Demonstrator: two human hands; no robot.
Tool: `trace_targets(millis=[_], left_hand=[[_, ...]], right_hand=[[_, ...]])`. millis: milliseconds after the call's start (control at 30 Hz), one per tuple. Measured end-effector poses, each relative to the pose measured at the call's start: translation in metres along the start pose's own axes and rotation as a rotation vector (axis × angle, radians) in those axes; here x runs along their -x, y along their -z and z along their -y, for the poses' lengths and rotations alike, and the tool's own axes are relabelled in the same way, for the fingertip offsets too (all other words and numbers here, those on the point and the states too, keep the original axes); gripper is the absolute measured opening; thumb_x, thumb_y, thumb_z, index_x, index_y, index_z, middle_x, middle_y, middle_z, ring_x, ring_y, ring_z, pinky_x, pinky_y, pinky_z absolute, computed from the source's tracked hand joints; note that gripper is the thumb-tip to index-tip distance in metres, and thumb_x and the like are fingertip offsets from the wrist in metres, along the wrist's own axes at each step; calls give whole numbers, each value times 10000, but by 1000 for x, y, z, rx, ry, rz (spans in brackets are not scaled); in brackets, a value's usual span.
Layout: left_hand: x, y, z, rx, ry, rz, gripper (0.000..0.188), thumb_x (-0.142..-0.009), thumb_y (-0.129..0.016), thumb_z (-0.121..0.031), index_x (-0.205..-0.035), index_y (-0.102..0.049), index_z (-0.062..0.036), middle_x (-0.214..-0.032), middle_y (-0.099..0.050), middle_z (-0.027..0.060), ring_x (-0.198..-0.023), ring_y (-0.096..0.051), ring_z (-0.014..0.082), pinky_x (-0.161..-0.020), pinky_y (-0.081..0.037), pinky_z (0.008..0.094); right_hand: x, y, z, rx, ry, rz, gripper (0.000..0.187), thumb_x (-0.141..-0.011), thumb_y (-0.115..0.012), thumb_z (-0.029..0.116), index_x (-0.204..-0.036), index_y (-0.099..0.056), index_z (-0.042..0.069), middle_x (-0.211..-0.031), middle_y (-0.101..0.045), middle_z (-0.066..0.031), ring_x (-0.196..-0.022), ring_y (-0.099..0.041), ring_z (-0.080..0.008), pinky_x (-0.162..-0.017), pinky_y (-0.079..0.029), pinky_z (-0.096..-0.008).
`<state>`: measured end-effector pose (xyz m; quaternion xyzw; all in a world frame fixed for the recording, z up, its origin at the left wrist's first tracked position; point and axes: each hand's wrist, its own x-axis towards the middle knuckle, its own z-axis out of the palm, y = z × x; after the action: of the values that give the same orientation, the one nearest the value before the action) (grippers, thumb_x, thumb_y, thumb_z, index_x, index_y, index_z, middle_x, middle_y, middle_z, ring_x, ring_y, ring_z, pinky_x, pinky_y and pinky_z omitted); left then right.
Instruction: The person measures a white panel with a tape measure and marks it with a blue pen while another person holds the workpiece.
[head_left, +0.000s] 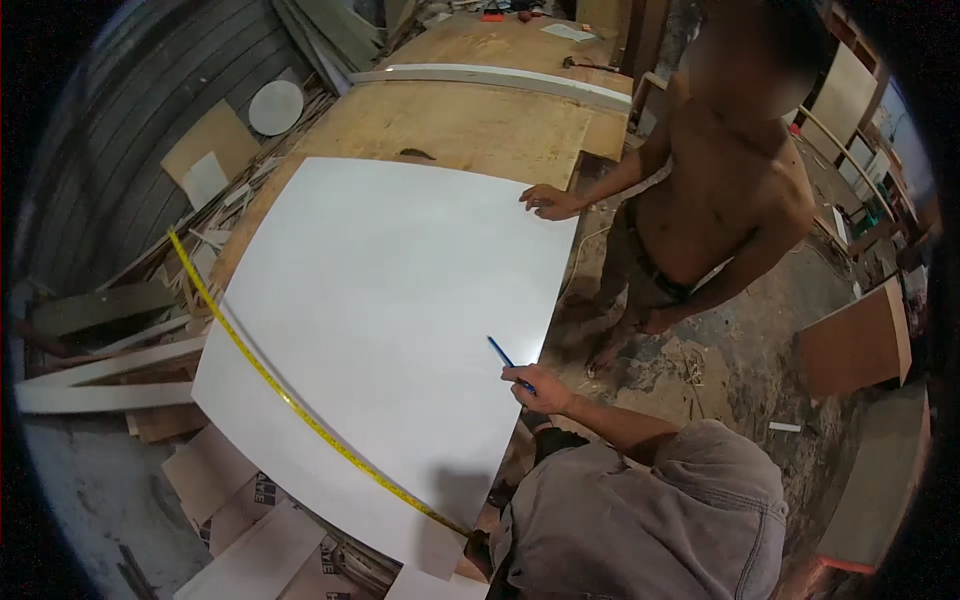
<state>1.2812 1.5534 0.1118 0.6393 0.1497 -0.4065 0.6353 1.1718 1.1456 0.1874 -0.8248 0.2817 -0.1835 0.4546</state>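
A large white panel [390, 300] lies on the wooden worktable. Over its right edge, my right hand [543, 389] is closed round a slim blue pencil [500, 352] that points up and left. A yellow tape measure [290, 398] stretches across the panel's left side in a curve, its far end sticking out past the left edge and its shadow beside it. The tape's near end runs to my left hand [479, 549], dark and mostly hidden against my grey shirt; it appears to grip the tape there. A co-worker's hand [550, 203] rests on the panel's far right corner.
A long white strip [490, 77] crosses the worktable [450, 125] beyond the panel. A shirtless co-worker [710, 190] stands on the right. Offcuts and white boards [110, 397] are stacked on the left. A brown board [855, 340] stands on the floor at right.
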Motion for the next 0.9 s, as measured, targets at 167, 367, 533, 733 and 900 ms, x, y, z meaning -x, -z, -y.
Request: trace_targets(millis=[167, 367, 533, 733, 900], left_hand=[[19, 13, 1, -98, -39, 9, 328, -977, -629, -314, -1097, -745, -32, -793, -695, 63, -699, -635, 155, -629, -500, 330], [53, 31, 14, -265, -133, -14, 334, -982, -629, -316, -1104, -751, -30, -787, -699, 61, -690, -633, 145, -624, -498, 322], [86, 53, 22, -526, -279, -47, 340, -986, -628, -318, -1111, -757, -29, -781, -703, 59, -683, -631, 138, -620, -495, 316], [112, 80, -3, -360, -176, -98, 429, -996, -644, -411, -1053, -762, -2, -751, -694, 44, -590, -597, 102, -519, -451, 280], [151, 63, -70, -308, -127, -117, 373, -1000, -643, -328, -982, -743, 31, -683, -655, 21, -544, -544, 68, -486, -431, 276]], right_hand=[[0, -2, -3, 16, 96, -160, 319, -915, -620, 92, -1231, -654, 61, -1210, -689, -169, -1058, -661, -344, -933, -521, -433], [-4, -2, 7, 2, 115, -139, 359, -916, -599, 82, -1271, -619, 31, -1187, -694, -172, -1050, -670, -346, -930, -526, -435], [-5, -9, 6, 85, 110, -144, 359, -917, -588, 72, -1271, -618, 24, -1179, -695, -178, -1048, -671, -348, -932, -526, -431], [-5, -13, 10, 94, 98, -195, 330, -911, -587, 86, -1232, -644, 37, -1148, -703, -166, -1035, -663, -353, -933, -520, -447], [-1, -18, 15, 157, 152, -239, 364, -888, -589, 53, -1248, -623, 7, -1156, -709, -181, -1048, -664, -364, -953, -513, -439]])
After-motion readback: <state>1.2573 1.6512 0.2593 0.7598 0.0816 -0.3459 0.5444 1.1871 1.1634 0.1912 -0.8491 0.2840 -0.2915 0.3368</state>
